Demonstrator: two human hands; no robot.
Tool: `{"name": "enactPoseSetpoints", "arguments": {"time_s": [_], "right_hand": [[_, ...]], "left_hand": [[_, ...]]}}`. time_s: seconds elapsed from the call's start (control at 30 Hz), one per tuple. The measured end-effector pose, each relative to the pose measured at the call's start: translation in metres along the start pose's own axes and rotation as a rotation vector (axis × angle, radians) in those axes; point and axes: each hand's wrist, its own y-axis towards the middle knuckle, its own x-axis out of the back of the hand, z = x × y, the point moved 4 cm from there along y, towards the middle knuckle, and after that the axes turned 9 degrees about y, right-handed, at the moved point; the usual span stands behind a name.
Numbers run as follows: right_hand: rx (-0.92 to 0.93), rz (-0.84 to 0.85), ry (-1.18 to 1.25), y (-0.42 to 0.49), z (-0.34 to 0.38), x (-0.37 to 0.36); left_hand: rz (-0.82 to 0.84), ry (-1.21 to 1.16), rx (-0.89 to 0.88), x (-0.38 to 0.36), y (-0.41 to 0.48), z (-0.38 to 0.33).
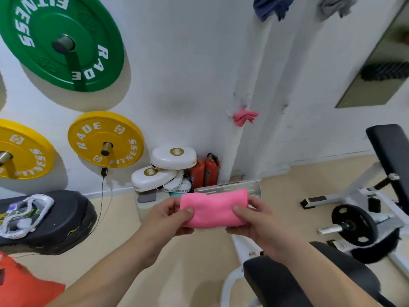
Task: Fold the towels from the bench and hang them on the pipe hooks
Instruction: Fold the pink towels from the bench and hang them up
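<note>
1. Head view: my left hand point(174, 214) and right hand point(254, 220) each pinch one end of the folded pink towel point(213, 208), held in the air near me, thumbs on top.
2. To do this well, I judge I should keep the edges aligned and the fold tight before carrying it to a free hook point(285, 106) on the right pipe point(276, 85).
3. Another pink towel point(244, 117) already hangs on the left pipe point(250, 74); a blue towel point(272, 6) and a grey towel point(336, 5) hang higher.
4. White wall, beige floor point(194, 269), dark worktop point(287, 282) near right.
</note>
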Motion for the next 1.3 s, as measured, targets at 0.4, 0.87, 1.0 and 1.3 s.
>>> {"name": "enactPoseSetpoints", "arguments": {"time_s": [0.4, 0.87, 1.0, 1.3], "right_hand": [[0.218, -0.306, -0.424, 0.117, 0.096, 0.08], [0.212, -0.484, 0.012, 0.303, 0.235, 0.128], [0.3, -0.685, -0.189, 0.339, 0.259, 0.165], [0.369, -0.802, -0.376, 0.42, 0.329, 0.295]], "left_hand": [[0.187, 0.056, 0.004, -0.059, 0.167, -0.079], [0.291, 0.201, -0.165, -0.109, 0.438, -0.204], [0.366, 0.278, -0.188, -0.15, 0.491, -0.222], [0.351, 0.365, -0.092, -0.294, 0.604, -0.236]]}}
